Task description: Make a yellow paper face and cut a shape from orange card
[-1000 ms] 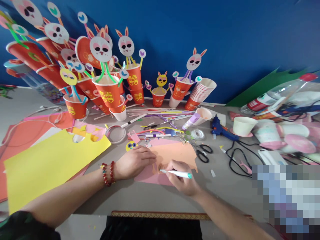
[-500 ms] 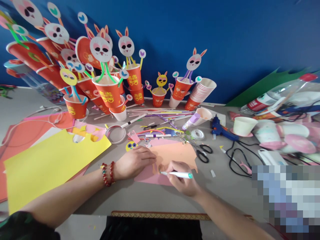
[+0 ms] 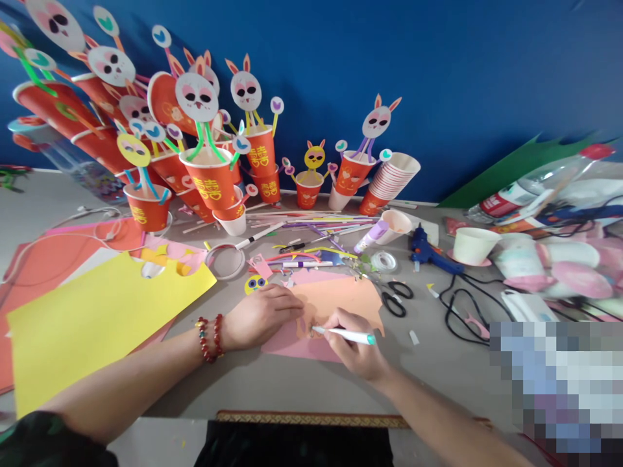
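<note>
My right hand [image 3: 357, 344] grips a white marker [image 3: 351, 335] with a green end, its tip down on a small drawn shape near the lower left of the orange paper [image 3: 341, 295]. Pink paper [image 3: 296, 344] lies beneath that sheet and sticks out toward me. My left hand [image 3: 265, 314] rests flat with its fingers stretched across the left side of the papers, holding nothing. Just beyond its knuckles is a yellow paper face [image 3: 255, 283] with dark eyes, partly covered by the hand.
Black-handled scissors [image 3: 396, 299] lie right of the paper, near a blue glue gun [image 3: 433, 250] and its cord. Rabbit-topped red paper cups [image 3: 208, 185] stand along the back. A yellow sheet [image 3: 97, 318] covers the left. A plastic bottle [image 3: 520, 194] lies back right.
My right hand has shifted the marker's tip very slightly over the drawn shape. My left hand stays in place on the paper.
</note>
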The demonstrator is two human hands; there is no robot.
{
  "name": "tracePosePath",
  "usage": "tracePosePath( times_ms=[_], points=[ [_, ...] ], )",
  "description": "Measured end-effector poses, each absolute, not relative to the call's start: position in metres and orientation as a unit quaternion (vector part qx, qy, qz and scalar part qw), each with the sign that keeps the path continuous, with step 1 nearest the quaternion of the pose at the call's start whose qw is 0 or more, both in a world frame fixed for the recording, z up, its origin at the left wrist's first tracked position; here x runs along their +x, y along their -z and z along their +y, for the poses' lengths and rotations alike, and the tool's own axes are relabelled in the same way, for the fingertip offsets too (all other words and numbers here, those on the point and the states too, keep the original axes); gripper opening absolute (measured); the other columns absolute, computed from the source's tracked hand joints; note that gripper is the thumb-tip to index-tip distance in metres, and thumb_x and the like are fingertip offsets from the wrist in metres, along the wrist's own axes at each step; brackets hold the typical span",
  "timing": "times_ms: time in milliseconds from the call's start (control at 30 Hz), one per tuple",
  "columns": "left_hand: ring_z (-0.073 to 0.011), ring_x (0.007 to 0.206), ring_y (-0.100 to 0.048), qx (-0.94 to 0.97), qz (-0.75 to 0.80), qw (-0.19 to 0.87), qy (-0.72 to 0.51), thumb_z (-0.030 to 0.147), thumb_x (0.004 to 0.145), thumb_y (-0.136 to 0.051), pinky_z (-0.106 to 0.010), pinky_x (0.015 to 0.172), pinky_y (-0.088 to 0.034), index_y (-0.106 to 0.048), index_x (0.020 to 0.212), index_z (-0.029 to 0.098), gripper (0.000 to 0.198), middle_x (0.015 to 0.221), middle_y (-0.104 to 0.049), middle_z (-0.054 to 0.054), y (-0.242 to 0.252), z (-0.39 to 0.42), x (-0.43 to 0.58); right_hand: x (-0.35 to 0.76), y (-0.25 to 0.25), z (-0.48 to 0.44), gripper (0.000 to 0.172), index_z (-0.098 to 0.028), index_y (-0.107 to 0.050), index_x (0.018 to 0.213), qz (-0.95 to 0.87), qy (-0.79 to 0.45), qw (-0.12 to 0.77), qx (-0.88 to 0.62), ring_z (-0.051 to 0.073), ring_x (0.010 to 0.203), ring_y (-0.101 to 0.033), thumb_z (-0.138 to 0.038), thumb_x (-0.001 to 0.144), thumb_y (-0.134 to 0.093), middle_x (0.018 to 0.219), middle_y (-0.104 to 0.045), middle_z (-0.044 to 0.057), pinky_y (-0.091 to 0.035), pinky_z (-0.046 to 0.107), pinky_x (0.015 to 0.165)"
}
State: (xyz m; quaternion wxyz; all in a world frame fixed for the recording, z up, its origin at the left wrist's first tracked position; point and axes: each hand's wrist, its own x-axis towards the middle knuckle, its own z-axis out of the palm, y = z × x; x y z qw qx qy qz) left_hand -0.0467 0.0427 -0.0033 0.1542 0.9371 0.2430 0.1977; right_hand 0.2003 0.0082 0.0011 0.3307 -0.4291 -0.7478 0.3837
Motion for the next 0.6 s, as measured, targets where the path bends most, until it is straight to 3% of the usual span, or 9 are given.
tracePosePath(
  times_ms=[600],
  points=[
    [-0.0237,0.111,-0.060,0.936,0.244,0.157,-0.198,0.011,0.096,-0.042,-0.040,0.096,-0.046,-0.063,0.118,0.018,0.031,0.120,-0.069,-0.010,0.0047,0.0423,-0.0472,0.2012,0.0036,0.0091,0.016,-0.021,-0.045,0.070,-0.763,-0.372,0.318,-0.422,0.011,0.050,-0.043,-0.015,0.084,-0.048,0.057,-0.048,-0.005,-0.031,0.023,0.052]
  ],
)
